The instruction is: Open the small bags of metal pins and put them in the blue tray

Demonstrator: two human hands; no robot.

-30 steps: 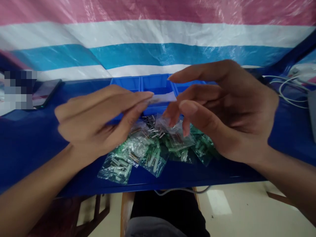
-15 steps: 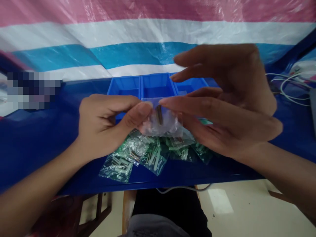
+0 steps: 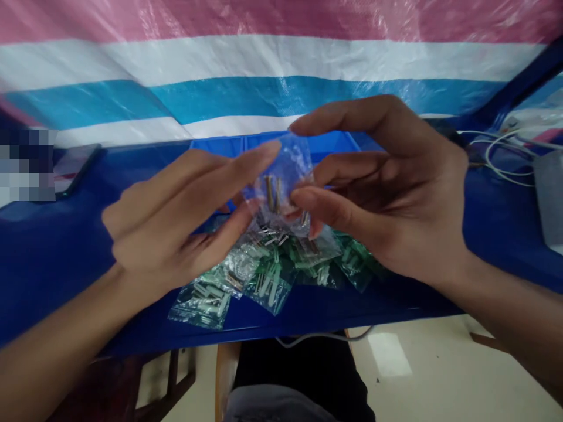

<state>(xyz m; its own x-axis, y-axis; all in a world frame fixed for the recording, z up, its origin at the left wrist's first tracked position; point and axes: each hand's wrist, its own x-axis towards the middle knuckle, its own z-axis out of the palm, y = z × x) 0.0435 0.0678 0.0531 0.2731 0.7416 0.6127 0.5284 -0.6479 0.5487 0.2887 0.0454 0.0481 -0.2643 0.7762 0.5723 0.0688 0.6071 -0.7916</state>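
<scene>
Up in front of me is a small clear plastic bag with a few thin brass-coloured metal pieces inside. My right hand pinches the bag's right side, thumb in front and other fingers behind; its index finger arches over the top corner. At the opposite edge, my left hand has its index finger and thumb closed on the bag, slightly blurred. Below both hands lies a pile of similar bags, with pale green and metal pieces in them.
Behind my hands stand blue open bins, partly covered. They rest on a blue table. A phone-like dark object lies at the left, white cables and a grey box at the right. A striped plastic sheet hangs behind.
The bag has been raised and tilted more upright. My left hand has turned, its index finger now stretched along the bag, and my right thumb has come to the bag's front.
</scene>
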